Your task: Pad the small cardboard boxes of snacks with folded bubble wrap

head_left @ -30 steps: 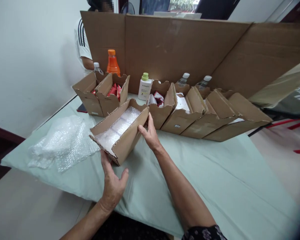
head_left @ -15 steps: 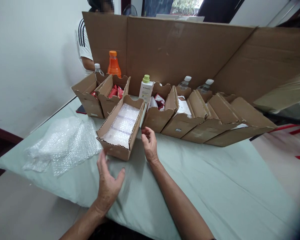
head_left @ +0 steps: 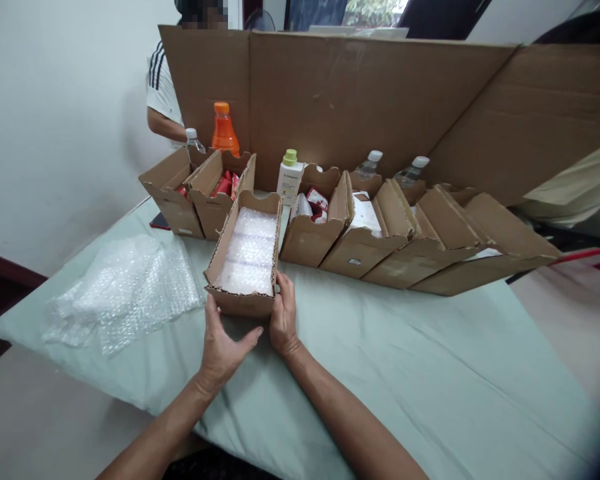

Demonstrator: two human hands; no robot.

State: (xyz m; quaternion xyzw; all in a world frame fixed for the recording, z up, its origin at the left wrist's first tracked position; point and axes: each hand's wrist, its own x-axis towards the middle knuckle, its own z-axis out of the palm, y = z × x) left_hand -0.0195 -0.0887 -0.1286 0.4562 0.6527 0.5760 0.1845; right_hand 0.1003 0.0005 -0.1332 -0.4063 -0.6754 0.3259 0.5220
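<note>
An open cardboard box (head_left: 245, 305) holds several bubble-wrapped packs (head_left: 249, 248) laid in a row. My left hand (head_left: 223, 343) is at its front left corner, fingers against the side and thumb stretched out in front. On the right side near the front, the fingers of my right hand (head_left: 284, 310) press against the wall, partly hidden by it. The box is held between both hands. To the left, a crumpled heap of bubble wrap (head_left: 130, 287) lies on the light green cloth.
Behind stand more cardboard boxes (head_left: 310, 243), some with red packets. An orange bottle (head_left: 225, 130), a white bottle with green cap (head_left: 289, 177) and clear bottles (head_left: 370, 163) stand near a tall cardboard panel (head_left: 360, 100). A person's sleeve (head_left: 163, 77) shows behind it.
My hands have come in from apart to rest against the box's sides. The box has turned slightly, its front end moving to the right.
</note>
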